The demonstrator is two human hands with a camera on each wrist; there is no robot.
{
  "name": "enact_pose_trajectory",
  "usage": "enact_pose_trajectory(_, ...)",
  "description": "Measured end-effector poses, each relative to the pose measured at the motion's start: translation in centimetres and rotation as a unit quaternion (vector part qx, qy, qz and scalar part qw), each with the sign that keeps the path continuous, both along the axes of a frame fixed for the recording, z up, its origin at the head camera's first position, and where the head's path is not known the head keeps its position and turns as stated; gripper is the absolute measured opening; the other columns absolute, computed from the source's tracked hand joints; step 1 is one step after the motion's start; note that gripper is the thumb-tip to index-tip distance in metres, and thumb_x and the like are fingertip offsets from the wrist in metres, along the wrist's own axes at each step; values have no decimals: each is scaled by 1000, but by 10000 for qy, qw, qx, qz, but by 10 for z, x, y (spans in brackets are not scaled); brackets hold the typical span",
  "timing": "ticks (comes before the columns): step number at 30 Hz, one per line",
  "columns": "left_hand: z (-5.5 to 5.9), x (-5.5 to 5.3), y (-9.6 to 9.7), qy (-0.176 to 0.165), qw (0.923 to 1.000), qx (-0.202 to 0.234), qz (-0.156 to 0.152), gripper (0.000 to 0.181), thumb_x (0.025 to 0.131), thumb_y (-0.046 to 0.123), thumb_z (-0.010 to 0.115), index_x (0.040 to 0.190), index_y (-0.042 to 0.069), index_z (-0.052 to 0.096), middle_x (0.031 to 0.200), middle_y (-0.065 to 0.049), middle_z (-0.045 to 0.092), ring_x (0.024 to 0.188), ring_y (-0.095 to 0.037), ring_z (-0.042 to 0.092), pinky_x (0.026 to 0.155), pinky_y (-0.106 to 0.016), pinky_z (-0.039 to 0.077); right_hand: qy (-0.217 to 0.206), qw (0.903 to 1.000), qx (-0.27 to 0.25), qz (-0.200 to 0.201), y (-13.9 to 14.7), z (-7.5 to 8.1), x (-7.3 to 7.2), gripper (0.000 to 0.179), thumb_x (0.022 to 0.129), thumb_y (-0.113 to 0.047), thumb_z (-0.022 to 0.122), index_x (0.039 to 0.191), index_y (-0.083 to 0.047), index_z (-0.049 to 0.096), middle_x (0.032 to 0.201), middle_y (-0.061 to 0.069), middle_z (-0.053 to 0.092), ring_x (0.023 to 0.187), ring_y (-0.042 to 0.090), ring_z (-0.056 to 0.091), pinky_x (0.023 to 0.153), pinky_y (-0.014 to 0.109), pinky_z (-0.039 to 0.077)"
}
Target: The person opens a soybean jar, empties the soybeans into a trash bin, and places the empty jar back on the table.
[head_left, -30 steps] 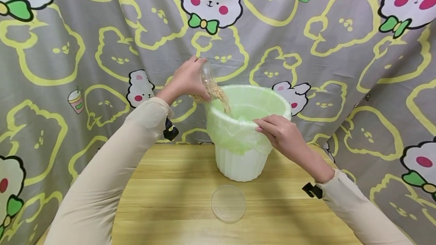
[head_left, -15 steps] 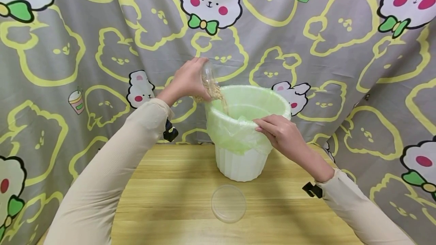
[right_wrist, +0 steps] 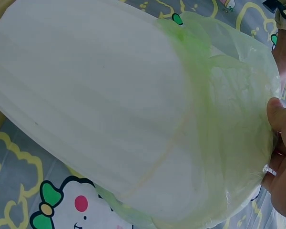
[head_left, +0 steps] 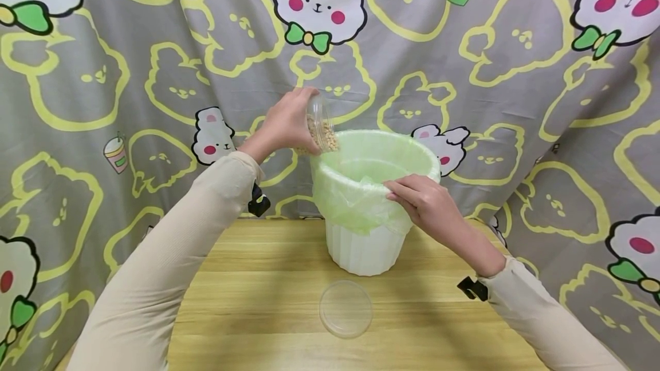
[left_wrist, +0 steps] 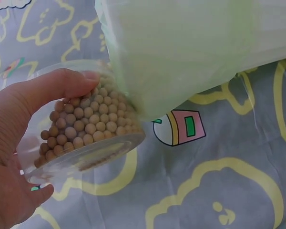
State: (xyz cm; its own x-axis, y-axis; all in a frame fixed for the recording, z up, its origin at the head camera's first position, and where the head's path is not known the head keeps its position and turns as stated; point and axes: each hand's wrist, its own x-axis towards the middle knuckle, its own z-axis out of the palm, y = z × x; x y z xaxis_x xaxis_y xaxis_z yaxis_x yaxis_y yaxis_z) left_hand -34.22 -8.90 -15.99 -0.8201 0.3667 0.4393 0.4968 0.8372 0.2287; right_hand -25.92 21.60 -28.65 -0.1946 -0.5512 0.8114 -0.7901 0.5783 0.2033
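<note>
My left hand (head_left: 287, 122) grips a clear plastic jar (head_left: 321, 109), tipped sideways with its mouth at the left rim of a white ribbed bin (head_left: 365, 252). Round beige beans, like soybeans (left_wrist: 97, 117), lie along the jar's lower side in the left wrist view. A thin green plastic bag (head_left: 361, 210) lines the bin and folds down over its outside. On the near right of the rim, my right hand (head_left: 430, 205) pinches the edge through the bag, thumb outside in the right wrist view (right_wrist: 275, 114). The bottom of the bin is hidden.
A round clear lid (head_left: 345, 309) lies flat on the wooden table (head_left: 247, 302), in front of the bin. A grey curtain (head_left: 216, 85) with cartoon prints hangs close behind and along both sides.
Beans poured from the jar into the bin in a stream, which has thinned to almost nothing now. The jar is tipped slightly less. The right hand has stayed on the rim.
</note>
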Motion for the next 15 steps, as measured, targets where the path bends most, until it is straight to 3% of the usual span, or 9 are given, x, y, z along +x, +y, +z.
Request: enact_pose_trajectory(15, -2, 1, 2, 293, 9994, -199, -39, 121, 51, 26, 98, 155, 16, 37, 157, -9, 45, 142, -32, 43, 109, -54, 47, -112, 9998, 107, -116, 2, 0, 1, 29, 101, -27, 62, 112, -5, 76, 94, 9, 73, 82, 25, 69, 72, 39, 58)
